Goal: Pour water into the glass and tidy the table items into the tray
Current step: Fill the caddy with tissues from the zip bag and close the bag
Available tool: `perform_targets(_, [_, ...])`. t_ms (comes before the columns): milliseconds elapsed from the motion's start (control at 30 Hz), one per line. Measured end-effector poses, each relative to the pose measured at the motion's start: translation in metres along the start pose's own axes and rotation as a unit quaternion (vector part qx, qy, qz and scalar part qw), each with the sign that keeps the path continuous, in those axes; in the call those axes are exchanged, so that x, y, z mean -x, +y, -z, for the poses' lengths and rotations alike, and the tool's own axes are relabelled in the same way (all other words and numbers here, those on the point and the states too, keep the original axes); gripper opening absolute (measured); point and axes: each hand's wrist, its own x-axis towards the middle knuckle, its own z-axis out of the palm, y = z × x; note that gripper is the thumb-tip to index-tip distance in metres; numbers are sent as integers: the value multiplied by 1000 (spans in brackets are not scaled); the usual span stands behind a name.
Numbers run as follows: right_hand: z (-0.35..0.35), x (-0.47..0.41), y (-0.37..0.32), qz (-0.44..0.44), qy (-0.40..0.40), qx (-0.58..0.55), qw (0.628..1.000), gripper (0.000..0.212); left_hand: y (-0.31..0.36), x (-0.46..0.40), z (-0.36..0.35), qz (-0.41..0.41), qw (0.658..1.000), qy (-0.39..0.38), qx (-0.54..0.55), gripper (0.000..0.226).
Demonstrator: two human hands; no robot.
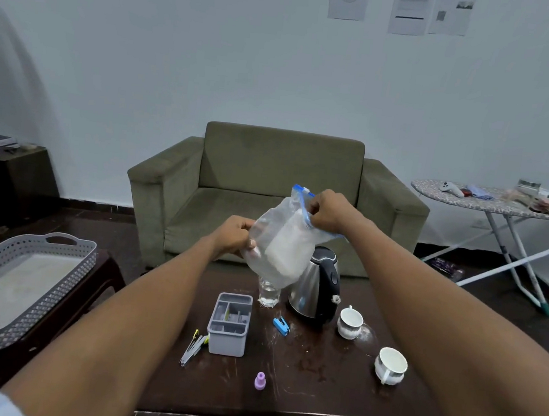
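Both hands hold a clear zip bag [280, 238] up in the air above the glass [268, 295] and the kettle [317, 287]. The left hand [234, 236] has a closed grip on the bag's lower left edge; the right hand [329, 213] pinches the blue zip strip near the top, fingers closed on it. Something white sits inside the bag, though through the plastic I cannot tell what it is.

The step in hand looks like sealing the bag before it goes into the tray [20, 287], which stands on a low stand to the left, well apart from the bench [298, 394]. To do it well, keep the left hand steady as an anchor and run the right thumb and finger along the whole strip, so no gap is left. Hold the mouth uppermost so the contents stay low. Moving the bag aside from above the glass would guard against knocking it.

The glass appears to hold water already. On the bench wait two cups [350, 322], a grey caddy [230, 324], a blue clip [281, 325], a purple cap [260, 381] and some tweezers [193, 347].
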Motion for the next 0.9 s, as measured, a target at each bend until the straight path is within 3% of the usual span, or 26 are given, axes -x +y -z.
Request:
perform_targets(67, [1, -3, 9, -13, 27, -59, 998, 8, -13, 1, 9, 26, 999, 37, -30, 42])
perform_targets(167, [-2, -4, 18, -37, 91, -153, 983, 15, -31, 3, 24, 73, 984, 127, -104, 17])
perform_targets(233, [-10, -4, 21, -47, 101, -178, 978, 14, -42, 4, 37, 97, 957, 225, -153, 15])
perform_targets(333, [-27, -3, 18, -48, 66, -210, 974, 10, -47, 18, 57, 77, 856, 361, -361, 24])
perform_targets(400, [-39, -4, 10, -33, 42, -210, 976, 11, -41, 25, 65, 37, 787, 331, -520, 15])
perform_targets(433, [-46, -5, 5, -23, 26, -209, 977, 12, -36, 27, 65, 27, 775, 305, -554, 10])
perform_targets(467, [-54, -7, 0, -16, 6, -224, 974, 13, -32, 25, 64, 13, 781, 286, -555, 11])
perform_targets(533, [-69, -11, -11, -3, -35, -248, 968, 13, -31, 15, 60, -8, 847, 217, -486, 26])
perform_targets(600, [-83, -14, -20, 15, -54, -244, 968, 13, -32, 9, 50, -10, 927, 68, -369, 39])
perform_targets(667, [-98, -15, -28, 23, -59, -243, 968, 12, -39, 7, 41, -3, 959, -23, -282, 49])
perform_targets(800, [-126, -13, -33, 33, -35, -251, 967, 24, -70, 5, 28, 5, 977, -17, -214, 24])
perform_targets(900, [-156, 4, -26, -52, -37, -396, 916, 56, -95, 9, 25, 38, 989, 44, -139, 20])
